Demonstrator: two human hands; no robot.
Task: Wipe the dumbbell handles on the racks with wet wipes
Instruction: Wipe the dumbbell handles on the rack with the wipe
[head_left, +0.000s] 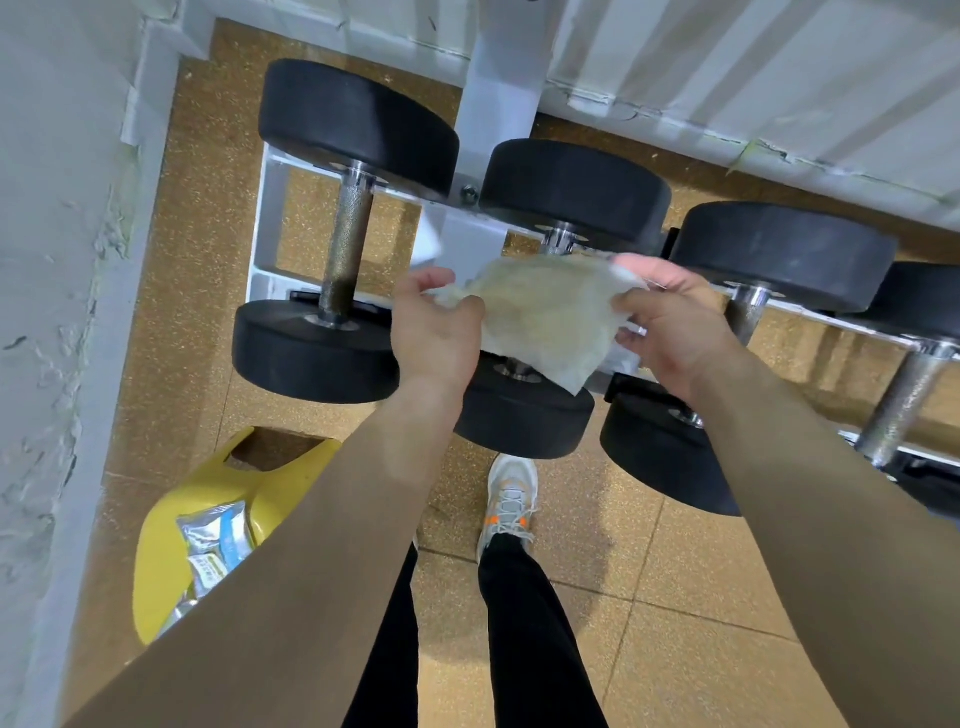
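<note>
Both hands hold one wet wipe (545, 317) spread open between them, near the middle of the view and above the white rack (267, 228). The left hand (436, 325), at 9 o'clock from the wipe, pinches its left edge between curled fingers and thumb. The right hand (670, 332), at 3 o'clock from the wipe, grips the right edge with its fingers bent around the cloth. The wipe looks thin and yellowish, and its lower corner hangs toward 6 o'clock.

The wipe covers the grip of the second dumbbell (574, 195), so I cannot tell if it touches the metal. At 9 o'clock from the left hand lies the first dumbbell (358, 119), with its knurled handle (345, 249) bare and fully in view. At 3 o'clock from the right hand are the third dumbbell (779, 254) and, at the picture edge, a fourth handle (901, 402).

At 7 o'clock in the view a yellow plastic object (171, 519) stands on the speckled floor (701, 623), with silver-blue packets (218, 540) on it. A light shoe (511, 493) is at 6 o'clock, just below the near head of the second dumbbell.
</note>
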